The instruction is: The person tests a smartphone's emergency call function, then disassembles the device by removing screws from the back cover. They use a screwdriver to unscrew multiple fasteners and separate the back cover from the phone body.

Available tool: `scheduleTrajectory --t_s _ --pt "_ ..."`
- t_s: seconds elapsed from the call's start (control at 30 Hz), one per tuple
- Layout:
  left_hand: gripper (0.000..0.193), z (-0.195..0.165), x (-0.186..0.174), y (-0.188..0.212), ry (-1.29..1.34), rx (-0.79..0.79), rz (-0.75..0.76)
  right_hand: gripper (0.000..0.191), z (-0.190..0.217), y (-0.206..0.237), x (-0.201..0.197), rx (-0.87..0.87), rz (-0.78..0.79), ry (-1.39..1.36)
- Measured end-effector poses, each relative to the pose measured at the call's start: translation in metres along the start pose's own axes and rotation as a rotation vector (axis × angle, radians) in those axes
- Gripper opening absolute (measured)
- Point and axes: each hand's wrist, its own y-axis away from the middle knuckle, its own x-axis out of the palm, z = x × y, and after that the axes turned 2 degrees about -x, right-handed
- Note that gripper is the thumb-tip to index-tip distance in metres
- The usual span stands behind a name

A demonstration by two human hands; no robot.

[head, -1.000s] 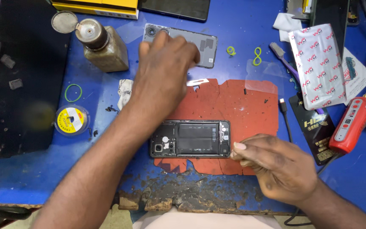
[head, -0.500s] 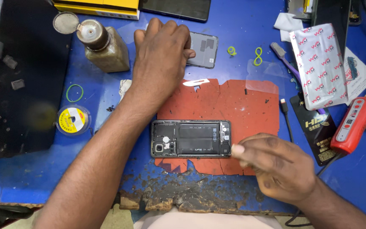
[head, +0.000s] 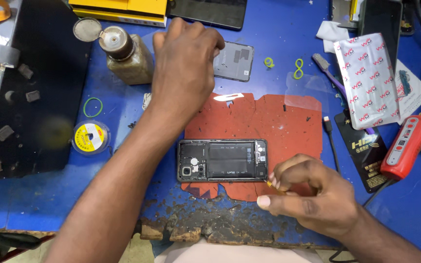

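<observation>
- Two hands at work over the blue counter [head: 288,29]; landmark = the opened phone [head: 221,160], lying flat, back off, insides showing, on a red mat [head: 264,122].
- Right hand [head: 308,197]: just right of the phone's lower right corner, fingers [head: 275,181] pinched shut on a thin yellow-tipped tool [head: 271,185] (only a short bit shows), tip at the phone's corner.
- Left hand [head: 183,63]: well above the phone, past the mat's top edge, palm down, fingers curled onto the grey back cover [head: 234,61]; can't tell if it's gripped or just pressed.
- Back cover: flat on the counter, above the phone, left part hidden under the hand.
- Brown-capped bottle [head: 125,56]: up and left of the phone, just beside the left hand, round lid flipped open.
- Yellow wire spool [head: 90,137] and green ring [head: 93,106]: left of the phone, apart from it.
- Red screwdriver [head: 405,146]: far right of the phone, tilted.
- White-and-red patterned packet [head: 366,78] and toothbrush [head: 328,73]: up and right of the phone.
- Two small yellow-green loops [head: 298,68]: above the mat's upper right, near the back cover.
- Counter's near edge (below the phone) worn rough, surface chipped away.
</observation>
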Motion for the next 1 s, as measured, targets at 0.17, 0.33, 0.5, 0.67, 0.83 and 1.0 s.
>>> scheduleTrajectory --t_s 0.17,0.33,0.5,0.67,0.83,1.0 --pt "0.027 -0.050 -0.038 0.024 0.153 0.093 0.348 0.038 0.001 -0.001 -0.005 -0.040 -0.005 -0.040" --pt "0.076 -0.086 -0.048 0.049 0.228 0.203 0.611 0.050 0.008 -0.003 -0.007 0.126 -0.032 -0.054" --pt "0.070 -0.087 -0.045 0.050 0.090 0.246 0.632 0.052 0.010 0.001 -0.001 0.139 -0.111 -0.031" --pt "0.059 -0.085 -0.041 0.053 0.074 0.254 0.629 0.055 0.012 0.006 0.007 0.167 -0.149 -0.033" --pt "0.060 -0.086 -0.037 0.054 0.064 0.248 0.637 0.059 0.015 0.013 0.007 0.189 -0.154 -0.031" --pt "0.061 -0.087 -0.036 0.053 0.057 0.243 0.659 0.061 0.012 0.019 0.009 0.136 -0.186 0.022"
